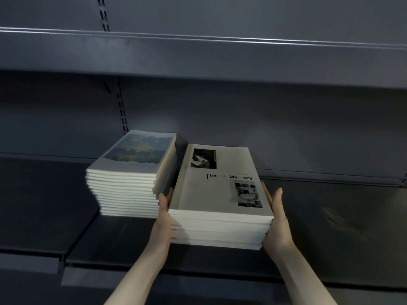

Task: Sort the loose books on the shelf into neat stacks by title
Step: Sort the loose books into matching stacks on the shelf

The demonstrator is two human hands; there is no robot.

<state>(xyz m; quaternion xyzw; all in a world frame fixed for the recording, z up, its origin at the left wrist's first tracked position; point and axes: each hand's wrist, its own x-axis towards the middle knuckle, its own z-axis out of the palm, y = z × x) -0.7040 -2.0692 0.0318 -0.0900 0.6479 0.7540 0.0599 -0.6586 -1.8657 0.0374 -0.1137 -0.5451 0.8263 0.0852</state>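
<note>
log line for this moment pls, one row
left hand pressing stack side | right hand pressing other side | Time & Memory stack squared between hands | painted-cover stack to its left | shelf

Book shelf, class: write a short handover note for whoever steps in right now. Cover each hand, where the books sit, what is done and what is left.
Left hand: flat against the left side of the right stack, fingers straight.
Right hand: flat against its right side.
Right stack, top cover reading "Time & Memory", sits on the shelf; its lower books look slightly uneven.
Left stack, with a blue-yellow cover, stands beside it, leaning a little.
Done: two stacks by title; no loose books in view.
Left: square both stacks.
</note>
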